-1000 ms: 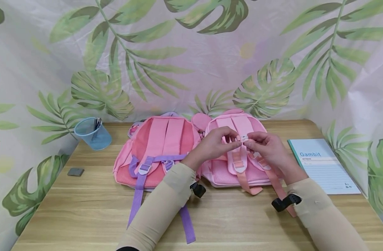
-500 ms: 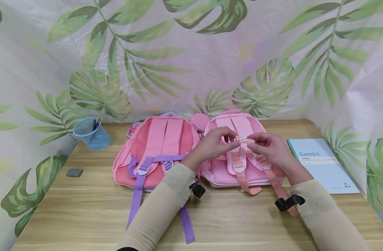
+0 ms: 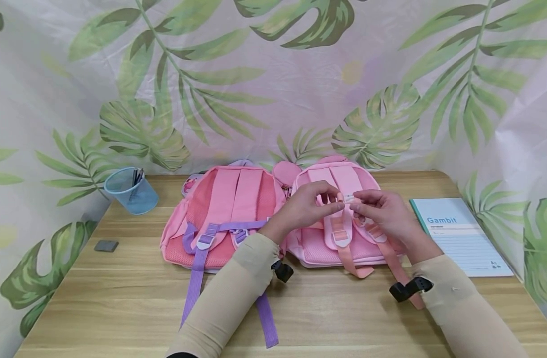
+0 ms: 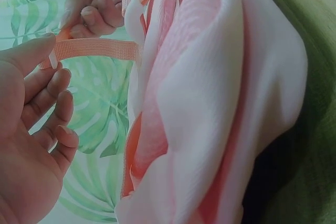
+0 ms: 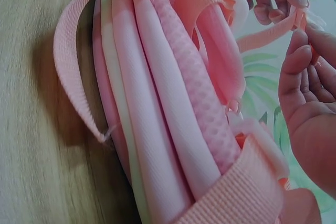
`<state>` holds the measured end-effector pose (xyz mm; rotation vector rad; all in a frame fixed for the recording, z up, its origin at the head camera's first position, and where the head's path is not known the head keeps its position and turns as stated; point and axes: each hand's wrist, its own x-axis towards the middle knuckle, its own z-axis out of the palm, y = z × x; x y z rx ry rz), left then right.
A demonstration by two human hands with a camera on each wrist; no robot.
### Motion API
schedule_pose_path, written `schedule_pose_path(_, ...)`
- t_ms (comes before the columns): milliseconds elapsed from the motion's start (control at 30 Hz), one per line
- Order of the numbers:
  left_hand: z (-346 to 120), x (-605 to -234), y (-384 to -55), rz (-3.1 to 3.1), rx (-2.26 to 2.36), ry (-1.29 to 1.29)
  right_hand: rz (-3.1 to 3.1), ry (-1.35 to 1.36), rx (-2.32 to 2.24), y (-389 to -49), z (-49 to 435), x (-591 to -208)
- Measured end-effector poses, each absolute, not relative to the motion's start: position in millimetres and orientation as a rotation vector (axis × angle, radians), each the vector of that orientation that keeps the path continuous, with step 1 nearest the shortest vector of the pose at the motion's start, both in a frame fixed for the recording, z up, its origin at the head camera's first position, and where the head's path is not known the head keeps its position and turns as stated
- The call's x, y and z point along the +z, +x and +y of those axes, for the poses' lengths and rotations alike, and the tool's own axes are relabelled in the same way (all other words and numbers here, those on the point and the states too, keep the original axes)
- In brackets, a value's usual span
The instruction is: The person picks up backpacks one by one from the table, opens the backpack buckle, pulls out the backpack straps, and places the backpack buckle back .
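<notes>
In the head view, my left hand [image 3: 306, 206] and right hand [image 3: 386, 214] meet over the light pink backpack [image 3: 316, 246] at the right. Thumb and fingertips of each hand pinch one side of a small white plastic buckle [image 3: 349, 198]. Fingers partly cover it, so whether its halves are joined I cannot tell. From the left hand's side, an orange strap [image 4: 97, 49] runs to the bag in the left wrist view. The right wrist view shows the right hand [image 5: 315, 114] gripping by its fingertips, with a loose orange strap end [image 5: 68, 61] hanging beside the bag.
Left of it lies a coral-pink backpack [image 3: 199, 209] with purple straps [image 3: 196, 283] trailing over the wooden table [image 3: 327, 318]. A blue mesh pen cup [image 3: 139, 196] and a small grey block [image 3: 106, 245] stand farther left. At the right is a notebook [image 3: 463, 238].
My right hand shifted slightly right, then came back a little left toward the left hand at the buckle. The left hand and both backpacks stay nearly still.
</notes>
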<state>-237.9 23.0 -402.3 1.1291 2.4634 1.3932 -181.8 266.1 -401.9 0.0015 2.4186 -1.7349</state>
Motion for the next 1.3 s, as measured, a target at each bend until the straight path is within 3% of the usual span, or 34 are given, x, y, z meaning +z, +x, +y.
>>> schedule_pose_path(967,26,-403,-239,2.553,1.237,1.219,2.374,0.03,-1.751,-181,255,-390)
schedule_pose_path(1300,28,-405,-237,2.53,1.227,1.133,2.419,-0.072,-1.794,-180,251,-389)
